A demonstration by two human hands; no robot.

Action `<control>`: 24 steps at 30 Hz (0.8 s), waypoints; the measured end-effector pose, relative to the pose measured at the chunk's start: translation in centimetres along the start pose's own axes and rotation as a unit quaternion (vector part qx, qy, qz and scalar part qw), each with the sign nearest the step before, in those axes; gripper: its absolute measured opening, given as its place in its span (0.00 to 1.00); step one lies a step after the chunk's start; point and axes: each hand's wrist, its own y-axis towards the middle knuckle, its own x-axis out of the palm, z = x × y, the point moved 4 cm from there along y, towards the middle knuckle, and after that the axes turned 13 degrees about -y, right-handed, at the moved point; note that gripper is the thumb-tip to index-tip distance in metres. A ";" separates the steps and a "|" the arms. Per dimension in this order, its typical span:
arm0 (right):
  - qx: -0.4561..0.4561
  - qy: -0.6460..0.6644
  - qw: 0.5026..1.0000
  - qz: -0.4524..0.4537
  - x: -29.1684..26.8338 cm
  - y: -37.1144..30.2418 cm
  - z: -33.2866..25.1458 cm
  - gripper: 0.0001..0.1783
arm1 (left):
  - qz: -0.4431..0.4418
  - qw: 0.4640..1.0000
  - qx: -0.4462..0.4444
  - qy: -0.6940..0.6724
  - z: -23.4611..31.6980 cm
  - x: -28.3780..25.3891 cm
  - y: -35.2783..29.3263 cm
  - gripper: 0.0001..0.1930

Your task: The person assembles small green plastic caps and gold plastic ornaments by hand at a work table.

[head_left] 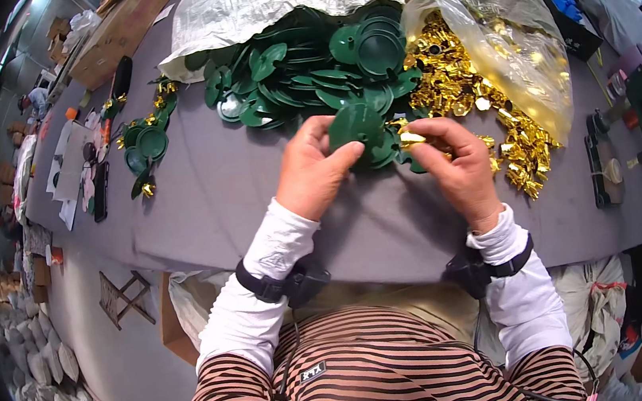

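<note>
Your left hand [316, 171] pinched a flat dark green plastic leaf-shaped disc [354, 124] between thumb and fingers, above the grey desk [207, 190]. Your right hand [457, 164], at its 3 o'clock, pinched a small crinkled gold foil piece [412, 139] touching the disc's lower right edge.

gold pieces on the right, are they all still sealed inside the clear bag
No, the gold pieces spill out of the open clear bag onto the grey table.

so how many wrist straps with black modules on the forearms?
2. One black wrist strap on the left forearm, one black wrist strap on the right, both over white sleeves. None seems hidden.
</note>
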 end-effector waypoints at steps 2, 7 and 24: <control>-0.067 -0.043 0.997 0.012 -0.1 0.0 -0.3 0.13 | -0.023 0.999 0.010 0.022 -0.7 2.2 0.2 0.16; -0.158 -0.163 0.973 0.052 -0.5 0.4 -1.0 0.14 | -0.008 0.974 0.146 0.175 -1.7 4.5 -0.1 0.14; 0.151 0.146 0.976 -0.059 1.7 0.2 1.6 0.09 | 0.046 0.925 0.268 0.265 -0.5 -1.0 -1.0 0.11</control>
